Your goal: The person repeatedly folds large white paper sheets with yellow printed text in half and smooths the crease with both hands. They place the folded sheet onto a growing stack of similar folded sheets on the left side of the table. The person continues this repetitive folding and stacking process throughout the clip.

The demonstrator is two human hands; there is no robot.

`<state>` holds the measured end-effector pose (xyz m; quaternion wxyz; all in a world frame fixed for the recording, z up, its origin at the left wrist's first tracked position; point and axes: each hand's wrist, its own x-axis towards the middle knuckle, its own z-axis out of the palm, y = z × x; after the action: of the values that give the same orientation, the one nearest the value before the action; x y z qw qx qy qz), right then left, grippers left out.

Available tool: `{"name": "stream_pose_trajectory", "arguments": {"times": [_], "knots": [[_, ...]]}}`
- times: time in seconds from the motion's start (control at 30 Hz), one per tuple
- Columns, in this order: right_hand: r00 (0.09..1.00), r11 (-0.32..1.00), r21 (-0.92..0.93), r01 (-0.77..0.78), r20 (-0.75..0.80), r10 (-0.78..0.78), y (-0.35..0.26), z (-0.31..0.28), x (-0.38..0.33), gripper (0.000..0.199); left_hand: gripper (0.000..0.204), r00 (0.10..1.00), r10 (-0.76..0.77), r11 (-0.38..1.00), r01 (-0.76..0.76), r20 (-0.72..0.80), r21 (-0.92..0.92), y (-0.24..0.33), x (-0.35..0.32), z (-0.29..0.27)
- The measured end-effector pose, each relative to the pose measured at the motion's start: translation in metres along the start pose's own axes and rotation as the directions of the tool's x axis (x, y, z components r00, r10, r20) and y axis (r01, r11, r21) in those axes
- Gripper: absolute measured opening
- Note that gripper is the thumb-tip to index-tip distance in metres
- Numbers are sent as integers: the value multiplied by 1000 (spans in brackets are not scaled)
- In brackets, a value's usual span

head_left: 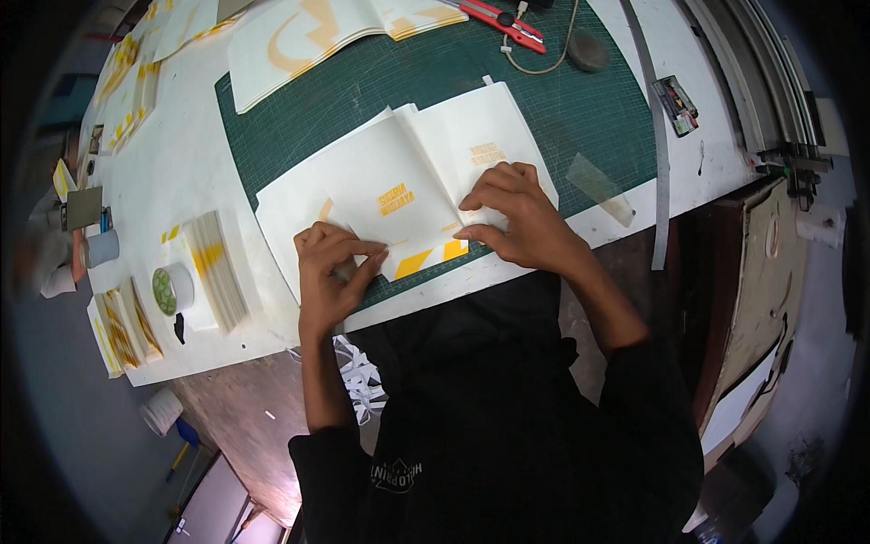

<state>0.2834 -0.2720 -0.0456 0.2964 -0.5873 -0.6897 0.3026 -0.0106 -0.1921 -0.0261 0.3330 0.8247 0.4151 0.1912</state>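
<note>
White sheets with yellow print [362, 177] lie fanned and overlapping on a green cutting mat [616, 118], close to the table's front edge. At their lower edge, my left hand [331, 267] pinches the near edge of the upper printed sheet between thumb and forefinger. My right hand [521, 213] rests on the right part of the sheets, fingers bent, with a gap between thumb and forefinger. Under the near edge, between the two hands, a yellow-and-white striped piece [430, 259] shows. The right palm hides part of the paper.
Behind lie more printed sheets [290, 45] and a red cutter knife [503, 23]. A long metal ruler [660, 181] runs down the right side. Clear plastic strip [600, 189] sits on the mat's corner. At left stand paper stacks [217, 272] and a round tape roll [172, 288].
</note>
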Motion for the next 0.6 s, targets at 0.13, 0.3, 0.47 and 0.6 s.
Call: {"name": "stream_pose_trajectory", "arguments": {"times": [0.13,0.3,0.47,0.6], "knots": [[1000,999,-43,28,-11,-29,0,1,0,26,15,1000,25,1000,-25,-12,5,-1,-1,1],[998,993,-106,61,3,-61,-2,-1,1,25,17,998,64,998,-64,-4,1,-7,-1,0],[1000,989,-150,9,21,-6,-8,-1,2,25,18,999,52,999,-52,2,-14,-13,-5,2],[1000,984,-175,16,-5,-17,-11,-1,2,29,18,999,41,999,-40,10,-35,-11,-7,1]]}}
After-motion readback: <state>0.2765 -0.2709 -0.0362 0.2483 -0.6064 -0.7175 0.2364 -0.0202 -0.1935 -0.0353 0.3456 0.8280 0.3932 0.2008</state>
